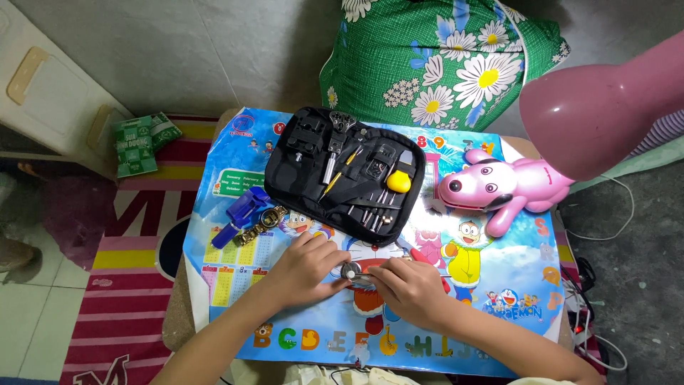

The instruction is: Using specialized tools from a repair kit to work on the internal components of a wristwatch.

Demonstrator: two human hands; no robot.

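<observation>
My left hand (305, 269) and my right hand (406, 289) meet over a small round metal watch case (350, 271) on a low table covered by a colourful cartoon mat (499, 285). The left fingers pinch the case from the left. My right hand holds a thin metal tool (367, 271) against the case from the right. A red handle (417, 254) shows just behind the right hand.
An open black tool case (345, 175) with screwdrivers and a yellow-handled tool lies behind the hands. A blue plastic tool (242, 214) and a metal watch band (262, 224) lie at left. A pink dog-shaped lamp (499, 187) stands at right. Behind is a green floral pillow (442, 60).
</observation>
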